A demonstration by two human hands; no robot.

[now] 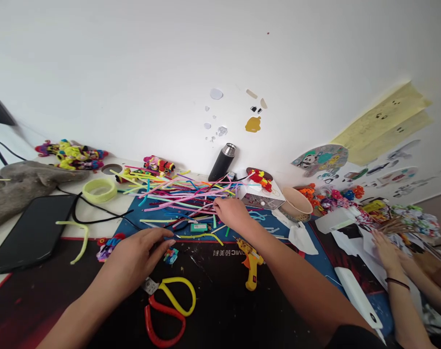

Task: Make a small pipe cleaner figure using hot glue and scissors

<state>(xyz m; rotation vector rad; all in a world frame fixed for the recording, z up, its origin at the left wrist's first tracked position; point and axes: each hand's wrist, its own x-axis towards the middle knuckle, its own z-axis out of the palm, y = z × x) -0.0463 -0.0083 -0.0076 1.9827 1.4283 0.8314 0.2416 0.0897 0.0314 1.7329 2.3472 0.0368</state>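
Note:
My right hand [230, 213] reaches into a loose pile of coloured pipe cleaners [169, 202], its fingers closed on the pile; which strand they pinch is partly hidden. Lower on the left, my left hand [138, 257] is held palm down, thumb and forefinger close together. Something small may be between those tips, but I cannot make it out. A bent yellow pipe cleaner [206, 235] runs rightward from near them. Just below lies a small blue and multicoloured piece [170, 255]. Scissors [177, 296] with one yellow and one red handle lie under my left hand.
A yellow glue gun [252, 271] lies beside my right forearm. A black flask [222, 162] leans behind the pile, near a white box [264, 196]. At left are a phone [33, 232] and a tape roll [99, 190]. Another person's hands [385, 252] handle white paper at right.

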